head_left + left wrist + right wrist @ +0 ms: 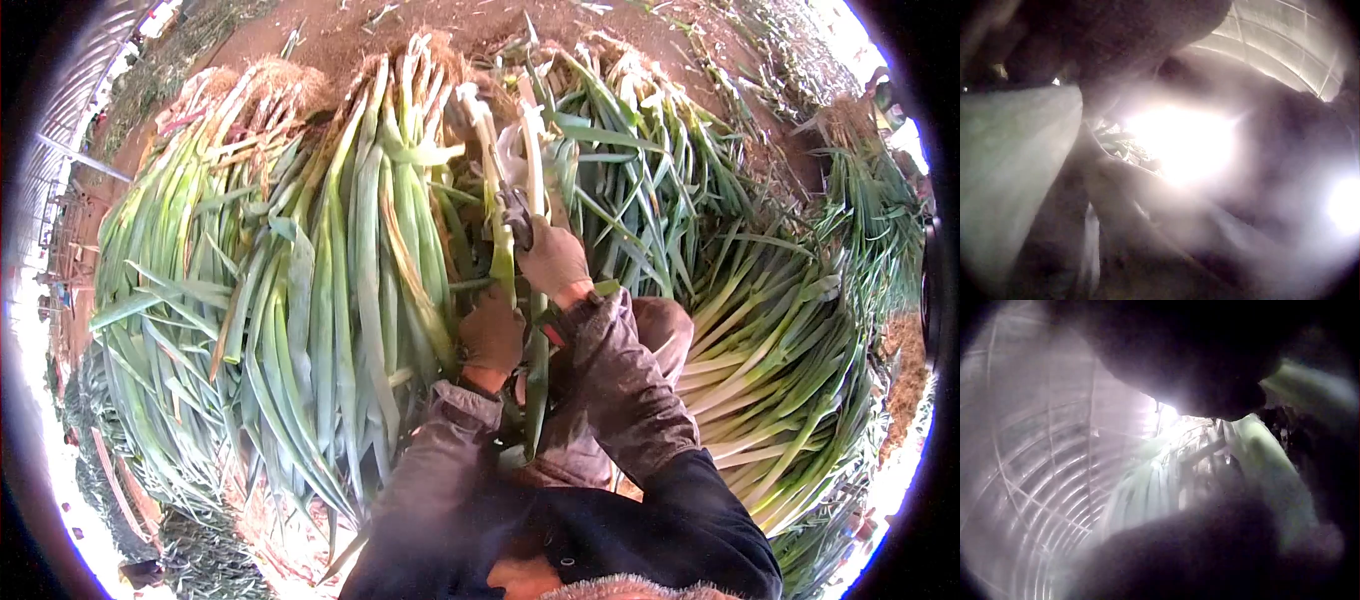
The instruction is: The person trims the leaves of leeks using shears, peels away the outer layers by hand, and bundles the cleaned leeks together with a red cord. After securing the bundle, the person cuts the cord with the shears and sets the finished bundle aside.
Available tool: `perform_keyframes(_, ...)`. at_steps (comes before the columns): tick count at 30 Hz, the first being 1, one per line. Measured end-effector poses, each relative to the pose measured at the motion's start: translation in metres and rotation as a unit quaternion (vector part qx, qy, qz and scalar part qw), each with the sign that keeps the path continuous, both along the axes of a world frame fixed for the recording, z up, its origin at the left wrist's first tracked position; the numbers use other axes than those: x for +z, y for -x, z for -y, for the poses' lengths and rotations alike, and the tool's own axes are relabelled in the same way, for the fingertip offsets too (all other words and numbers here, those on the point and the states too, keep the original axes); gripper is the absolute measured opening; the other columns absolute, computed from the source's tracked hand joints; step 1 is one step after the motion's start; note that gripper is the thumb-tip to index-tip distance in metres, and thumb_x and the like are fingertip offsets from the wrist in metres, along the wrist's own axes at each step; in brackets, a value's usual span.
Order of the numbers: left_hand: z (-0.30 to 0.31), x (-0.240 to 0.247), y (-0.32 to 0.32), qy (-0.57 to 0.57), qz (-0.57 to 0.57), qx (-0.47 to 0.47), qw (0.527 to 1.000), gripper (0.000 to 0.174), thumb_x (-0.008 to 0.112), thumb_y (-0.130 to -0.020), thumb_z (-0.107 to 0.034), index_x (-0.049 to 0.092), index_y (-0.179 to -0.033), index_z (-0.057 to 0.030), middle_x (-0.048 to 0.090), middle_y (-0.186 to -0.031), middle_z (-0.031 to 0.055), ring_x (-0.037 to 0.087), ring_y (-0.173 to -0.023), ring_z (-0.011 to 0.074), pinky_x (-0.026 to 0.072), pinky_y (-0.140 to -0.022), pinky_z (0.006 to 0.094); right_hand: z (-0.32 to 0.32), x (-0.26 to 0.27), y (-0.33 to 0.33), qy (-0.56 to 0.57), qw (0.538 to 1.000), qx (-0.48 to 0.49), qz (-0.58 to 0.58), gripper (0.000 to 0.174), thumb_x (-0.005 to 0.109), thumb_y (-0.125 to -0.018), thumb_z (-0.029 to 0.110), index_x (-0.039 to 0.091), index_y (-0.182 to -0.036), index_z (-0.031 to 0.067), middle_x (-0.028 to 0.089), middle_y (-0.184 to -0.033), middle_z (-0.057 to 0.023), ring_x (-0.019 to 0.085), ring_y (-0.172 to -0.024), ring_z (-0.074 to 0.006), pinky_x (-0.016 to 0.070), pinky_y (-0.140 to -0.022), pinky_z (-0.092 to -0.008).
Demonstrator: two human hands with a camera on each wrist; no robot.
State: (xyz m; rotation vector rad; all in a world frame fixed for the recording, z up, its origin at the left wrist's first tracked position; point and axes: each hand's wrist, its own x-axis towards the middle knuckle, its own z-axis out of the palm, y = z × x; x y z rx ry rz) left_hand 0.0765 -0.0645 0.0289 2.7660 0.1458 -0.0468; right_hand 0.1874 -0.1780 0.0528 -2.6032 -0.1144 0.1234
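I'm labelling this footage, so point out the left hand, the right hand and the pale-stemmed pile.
Left hand [491,334]: head view, on its back.
Right hand [556,262]: head view, on its back.
Pale-stemmed pile [745,385]: head view, on pale stems.

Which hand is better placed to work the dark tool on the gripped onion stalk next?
Probably the right: the right hand holds the dark tool close against the green onion stalk. The left hand grips that stalk nearer the body, so it looks better suited to steadying it.
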Motion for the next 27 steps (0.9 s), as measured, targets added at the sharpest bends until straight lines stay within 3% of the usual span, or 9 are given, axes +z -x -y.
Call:
perform_keyframes(3, 0.008, -0.021, 0.017, 0.047, 0.023, -0.010, 0.999, 0.041, 0.068, -0.088, -0.020, 0.054, -0.122, -0.0030, 0.064, -0.105, 0.0213, 0.066, -0.085, 0.0413, 0.0521, -0.073, 0.0516, -0.006, -0.012, -0.034, 0.036, 0.998, 0.031, -0.038, 0.032, 0.062, -0.091, 0.030, 0.063, -0.106, 0.0011, 0.068, -0.076, -0.0189, 0.069, -0.070, -0.0294, 0.0564, -0.061, -0.0418)
perform_keyframes(5, 0.021, 0.007, 0.010, 0.233, -0.055, -0.058, 0.969, 0.039, 0.058, -0.095, -0.024, 0.055, -0.127, -0.0026, 0.063, -0.108, 0.0213, 0.064, -0.091, 0.0406, 0.0514, -0.077, 0.0501, -0.007, -0.004, -0.048, 0.010, 1.000, 0.008, -0.019, 0.032, 0.063, -0.087, 0.028, 0.065, -0.104, 0.0010, 0.068, -0.079, -0.0221, 0.069, -0.076, -0.0356, 0.0558, -0.067, -0.0451)
perform_keyframes(8, 0.043, -0.006, 0.037, -0.008, -0.004, -0.131, 0.991, 0.040, 0.061, -0.092, -0.023, 0.055, -0.127, -0.0033, 0.064, -0.112, 0.0191, 0.065, -0.097, 0.0386, 0.0519, -0.079, 0.0493, 0.003, 0.011, -0.047, -0.072, 0.997, -0.030, -0.027, 0.031, 0.064, -0.082, 0.025, 0.068, -0.101, 0.0008, 0.069, -0.085, -0.0269, 0.068, -0.084, -0.0449, 0.0549, -0.076, -0.0501)
perform_keyframes(10, 0.054, 0.014, 0.054, 0.008, -0.127, -0.139, 0.982, 0.042, 0.062, -0.091, -0.024, 0.055, -0.127, -0.0036, 0.064, -0.114, 0.0182, 0.066, -0.099, 0.0378, 0.0521, -0.079, 0.0495, 0.018, 0.006, -0.042, -0.123, 0.990, -0.074, -0.008, 0.034, 0.067, -0.079, 0.027, 0.068, -0.101, 0.0009, 0.069, -0.085, -0.0270, 0.067, -0.085, -0.0451, 0.0540, -0.078, -0.0493)
perform_keyframes(12, 0.048, -0.007, 0.072, -0.047, -0.047, -0.203, 0.977, 0.044, 0.063, -0.090, -0.025, 0.055, -0.128, -0.0050, 0.064, -0.115, 0.0189, 0.066, -0.099, 0.0383, 0.0521, -0.080, 0.0509, 0.032, 0.000, -0.033, -0.168, 0.981, -0.100, 0.011, 0.039, 0.069, -0.076, 0.029, 0.068, -0.102, -0.0001, 0.068, -0.086, -0.0270, 0.067, -0.084, -0.0443, 0.0536, -0.078, -0.0470)
perform_keyframes(14, 0.034, 0.025, 0.055, 0.015, -0.231, -0.206, 0.951, 0.044, 0.062, -0.090, -0.026, 0.056, -0.130, -0.0079, 0.066, -0.111, 0.0189, 0.067, -0.095, 0.0396, 0.0528, -0.079, 0.0518, 0.039, 0.007, -0.013, -0.179, 0.981, -0.068, -0.021, 0.035, 0.068, -0.082, 0.028, 0.066, -0.099, -0.0032, 0.069, -0.084, -0.0246, 0.068, -0.083, -0.0399, 0.0542, -0.075, -0.0465)
perform_keyframes(15, 0.014, 0.049, 0.044, -0.008, -0.165, -0.240, 0.957, 0.041, 0.063, -0.089, -0.024, 0.058, -0.127, -0.0094, 0.067, -0.102, 0.0190, 0.067, -0.090, 0.0402, 0.0533, -0.076, 0.0510, 0.043, 0.014, 0.002, -0.262, 0.961, -0.069, -0.059, 0.033, 0.068, -0.083, 0.025, 0.066, -0.100, -0.0030, 0.069, -0.082, -0.0220, 0.068, -0.079, -0.0352, 0.0545, -0.073, -0.0436)
perform_keyframes(20, -0.073, 0.140, -0.048, -0.128, 0.127, -0.013, 0.984, 0.049, 0.071, -0.088, -0.034, 0.057, -0.122, -0.0023, 0.067, -0.106, 0.0182, 0.068, -0.085, 0.0347, 0.0535, -0.072, 0.0464, 0.028, 0.053, 0.076, -0.336, 0.926, 0.089, -0.148, 0.036, 0.069, -0.086, 0.015, 0.062, -0.117, -0.0013, 0.066, -0.084, -0.0127, 0.063, -0.074, -0.0197, 0.0527, -0.071, -0.0354)
perform_keyframes(27, -0.099, 0.108, -0.152, -0.370, -0.049, 0.040, 0.927, 0.093, 0.075, -0.079, -0.061, 0.045, -0.141, 0.0014, 0.067, -0.116, 0.0130, 0.064, -0.110, 0.0301, 0.0534, -0.085, 0.0442, 0.015, 0.042, 0.111, -0.375, 0.907, 0.104, -0.160, 0.041, 0.067, -0.086, 0.013, 0.059, -0.122, -0.0048, 0.067, -0.087, -0.0104, 0.057, -0.078, -0.0169, 0.0510, -0.077, -0.0336)
